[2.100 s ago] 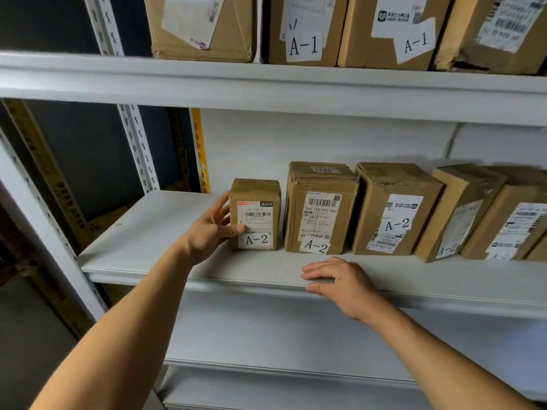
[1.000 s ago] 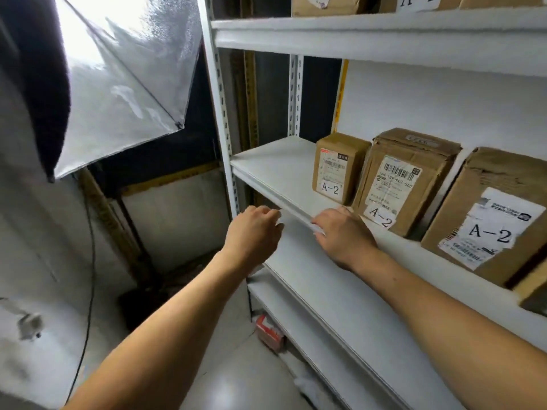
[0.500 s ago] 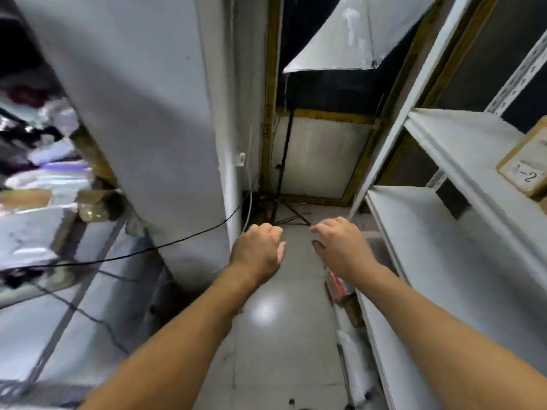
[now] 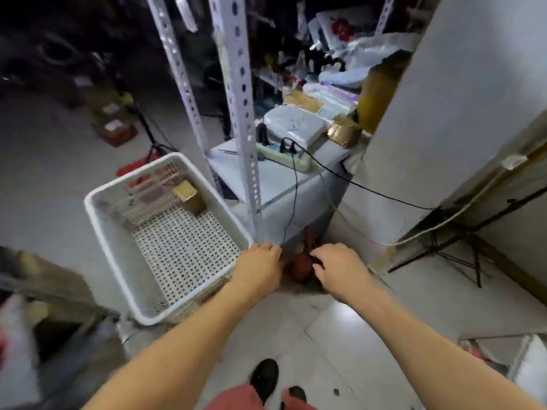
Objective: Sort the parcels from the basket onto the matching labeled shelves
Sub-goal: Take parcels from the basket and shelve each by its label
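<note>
A white perforated basket (image 4: 118,255) stands on the floor at the left. One small brown parcel (image 4: 189,194) lies in its far corner. My left hand (image 4: 259,266) hangs in the air just past the basket's right rim, fingers loosely curled, holding nothing. My right hand (image 4: 337,269) is a little to its right, also loosely curled and empty. The labeled shelves are out of view.
A perforated steel upright (image 4: 239,108) rises behind the basket. Beside it a low white shelf (image 4: 275,179) carries a power strip (image 4: 284,156) with black cables, wrapped parcels and bags. A white pillar (image 4: 444,113) stands right, a light-stand tripod (image 4: 461,247) beyond it.
I have turned left, away from the A-2 shelf, and look down at the basket on the floor. Both empty hands have come off the shelf edge and stayed loosely curled.
</note>
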